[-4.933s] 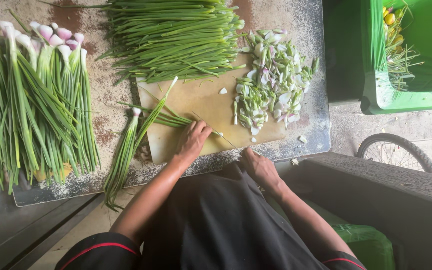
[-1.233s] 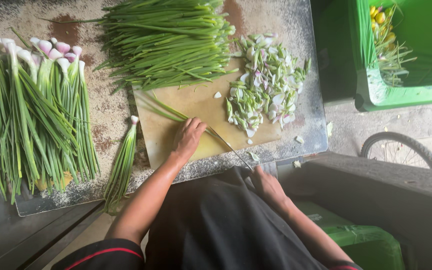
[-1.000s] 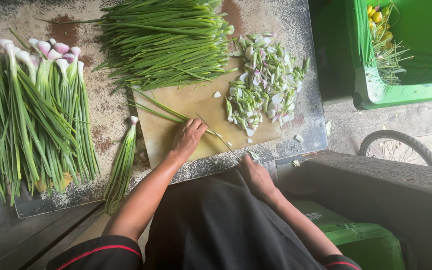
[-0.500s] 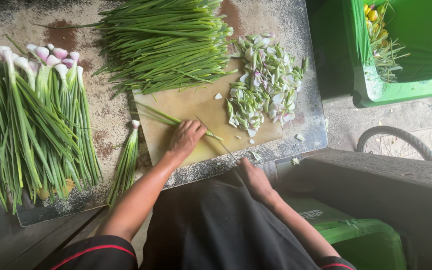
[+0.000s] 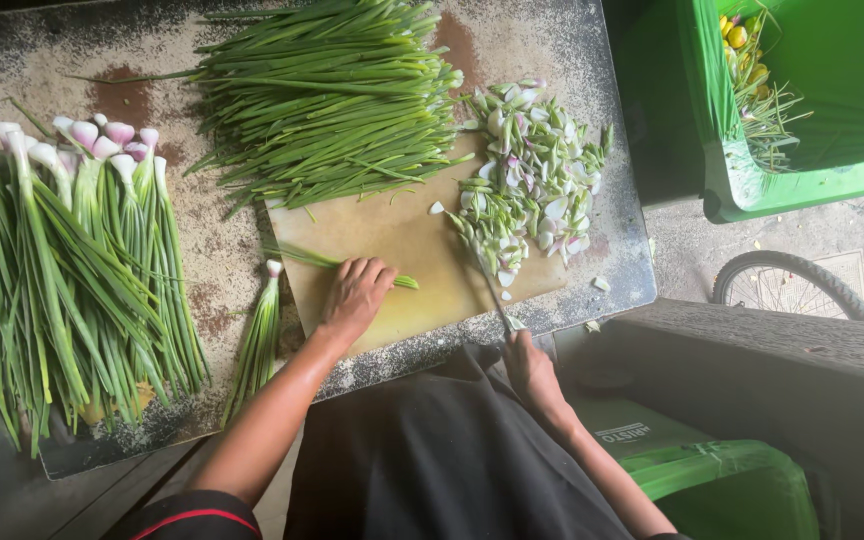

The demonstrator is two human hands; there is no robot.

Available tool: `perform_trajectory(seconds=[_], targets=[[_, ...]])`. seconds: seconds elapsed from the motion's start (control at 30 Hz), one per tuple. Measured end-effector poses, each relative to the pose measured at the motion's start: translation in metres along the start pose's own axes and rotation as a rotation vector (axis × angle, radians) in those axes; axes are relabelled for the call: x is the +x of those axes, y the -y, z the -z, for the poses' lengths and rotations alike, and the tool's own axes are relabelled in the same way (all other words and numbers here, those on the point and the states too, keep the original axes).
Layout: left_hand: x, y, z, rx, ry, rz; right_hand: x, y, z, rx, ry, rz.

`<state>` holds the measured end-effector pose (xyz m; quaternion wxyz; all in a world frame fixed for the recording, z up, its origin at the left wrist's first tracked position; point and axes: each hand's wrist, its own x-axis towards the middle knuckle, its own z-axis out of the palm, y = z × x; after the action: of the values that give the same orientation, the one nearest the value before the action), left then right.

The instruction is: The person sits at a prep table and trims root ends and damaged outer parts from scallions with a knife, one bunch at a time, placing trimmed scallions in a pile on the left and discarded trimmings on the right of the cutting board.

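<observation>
**Head view: left hand pins stalks, knife tip at the chopped pile**

Head camera, looking down. Since half a second ago the left hand point(image 5: 354, 297) has stayed on the cutting board point(image 5: 407, 240). The right hand point(image 5: 530, 366) has shifted a little outward, and the knife point(image 5: 487, 280) now reaches up to the chopped pile point(image 5: 532, 175) instead of lying near the left fingers.

Left hand: palm down, fingers curled, pressing a few green stalks point(image 5: 317, 259) flat on the board. Stalks run left to right, slightly tilted; one cut end shows just past the fingertips. Right hand: closed round the knife handle at the tabletop's point(image 5: 202, 300) near edge. Blade long axis runs near to far, tip away from the person, leaning left, touching the pile's near edge.

A small bundle point(image 5: 257, 335) lies just left of the board, bulb end far. Whole onions point(image 5: 72, 270) lie at far left, bulbs away. Trimmed greens point(image 5: 332, 95) are heaped beyond the board.

Green crate point(image 5: 802, 185) at right, off the tabletop: holds green trimmings and some yellow bits. Green bin point(image 5: 712, 480) below the right arm; contents not visible.
</observation>
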<state>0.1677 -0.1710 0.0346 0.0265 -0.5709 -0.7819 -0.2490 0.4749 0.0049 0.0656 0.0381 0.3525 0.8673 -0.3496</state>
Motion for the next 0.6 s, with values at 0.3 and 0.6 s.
perform_trajectory(seconds=[0.3, 0.6], targets=[[0.074, 0.076, 0.013, 0.195, -0.032, -0.075, 0.015, 0.009, -0.007, -0.037, 0.131, 0.276], [0.232, 0.151, 0.041, 0.160, -0.259, -0.009, 0.019, 0.026, -0.016, 0.177, 0.153, -0.081]])
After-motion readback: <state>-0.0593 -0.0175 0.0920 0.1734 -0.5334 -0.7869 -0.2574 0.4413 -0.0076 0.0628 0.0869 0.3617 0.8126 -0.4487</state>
